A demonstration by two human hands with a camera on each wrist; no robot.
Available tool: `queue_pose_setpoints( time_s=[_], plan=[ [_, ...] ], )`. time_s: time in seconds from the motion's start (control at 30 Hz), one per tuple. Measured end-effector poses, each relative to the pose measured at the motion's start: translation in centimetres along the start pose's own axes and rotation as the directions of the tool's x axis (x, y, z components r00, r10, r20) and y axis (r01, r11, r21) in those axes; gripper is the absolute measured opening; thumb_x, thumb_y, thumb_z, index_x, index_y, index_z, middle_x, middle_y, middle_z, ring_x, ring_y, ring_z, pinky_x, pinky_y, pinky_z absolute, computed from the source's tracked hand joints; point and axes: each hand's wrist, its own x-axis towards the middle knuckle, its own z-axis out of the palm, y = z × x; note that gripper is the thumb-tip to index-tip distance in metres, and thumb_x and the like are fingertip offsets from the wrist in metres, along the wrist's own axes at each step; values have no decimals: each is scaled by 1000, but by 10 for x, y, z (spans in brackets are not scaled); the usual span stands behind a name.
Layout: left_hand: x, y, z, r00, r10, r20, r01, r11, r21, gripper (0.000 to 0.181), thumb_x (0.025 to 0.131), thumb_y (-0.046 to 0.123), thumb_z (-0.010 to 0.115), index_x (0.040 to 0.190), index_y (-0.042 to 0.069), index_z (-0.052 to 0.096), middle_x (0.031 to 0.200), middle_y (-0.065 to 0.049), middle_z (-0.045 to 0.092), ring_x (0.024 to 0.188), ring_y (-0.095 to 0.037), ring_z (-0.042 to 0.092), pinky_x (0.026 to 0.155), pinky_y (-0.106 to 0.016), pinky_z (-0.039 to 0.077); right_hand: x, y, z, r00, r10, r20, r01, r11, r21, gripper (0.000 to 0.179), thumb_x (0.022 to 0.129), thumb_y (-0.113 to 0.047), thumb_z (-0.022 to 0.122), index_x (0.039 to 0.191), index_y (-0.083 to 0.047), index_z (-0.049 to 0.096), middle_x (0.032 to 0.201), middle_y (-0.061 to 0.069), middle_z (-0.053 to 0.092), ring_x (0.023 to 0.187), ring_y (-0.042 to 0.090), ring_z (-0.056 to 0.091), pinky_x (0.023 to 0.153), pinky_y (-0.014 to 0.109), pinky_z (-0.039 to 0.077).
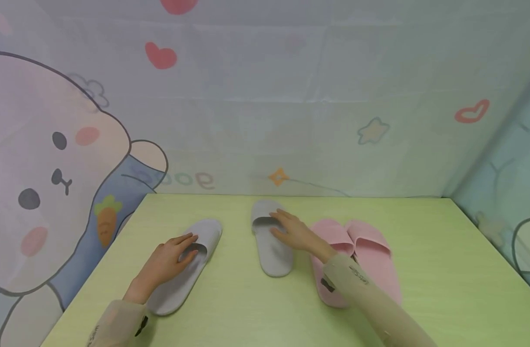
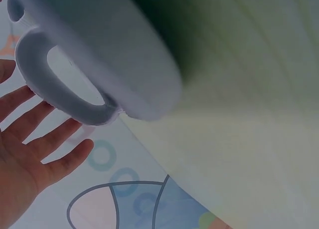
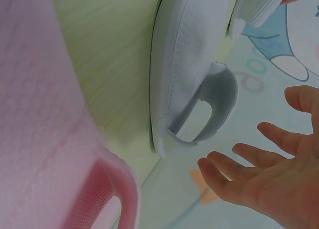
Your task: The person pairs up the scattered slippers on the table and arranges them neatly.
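Note:
Two grey slippers lie apart on the table, toes toward the back wall. Over the slanted left grey slipper [image 1: 210, 232] is my left hand [image 1: 162, 260], its fingers spread and fairly straight at the strap. In the left wrist view, the fingertips [image 2: 42, 107] reach the strap's edge; whether they press on it, I cannot tell. My right hand [image 1: 297, 233] hovers at the right grey slipper [image 1: 274, 258], fingers loosely extended above its strap. The right wrist view shows a gap between these fingers [image 3: 244, 164] and the strap [image 3: 227, 92]. Neither hand grips anything.
A pair of pink slippers [image 1: 379, 270] stands side by side to the right, partly under my right forearm. The yellow-green table [image 1: 442, 270] ends at a printed cloth backdrop [image 1: 256, 62] behind and at both sides.

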Motion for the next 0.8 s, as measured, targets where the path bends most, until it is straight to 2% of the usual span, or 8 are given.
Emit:
queue_pose_setpoints(
  time_s=[0.5, 0.8],
  plan=[
    [-2, 0, 3, 999, -46, 29, 47, 999, -19, 43, 84, 26, 60, 123, 7, 54, 123, -17, 55, 105, -37, 55, 78, -54, 43, 8, 3, 8, 1000, -22, 18, 23, 998, -64, 46, 91, -24, 47, 132, -3, 41, 140, 21, 33, 126, 40, 36, 97, 55, 34],
    [-1, 2, 3, 997, -65, 43, 67, 997, -32, 44, 83, 27, 61, 122, 7, 54, 123, -17, 55, 106, -38, 54, 78, -54, 43, 10, 10, 13, 999, 31, 40, -28, 996, -83, 47, 92, -25, 46, 134, -7, 38, 142, 20, 31, 128, 39, 34, 94, 62, 31]
  ],
)
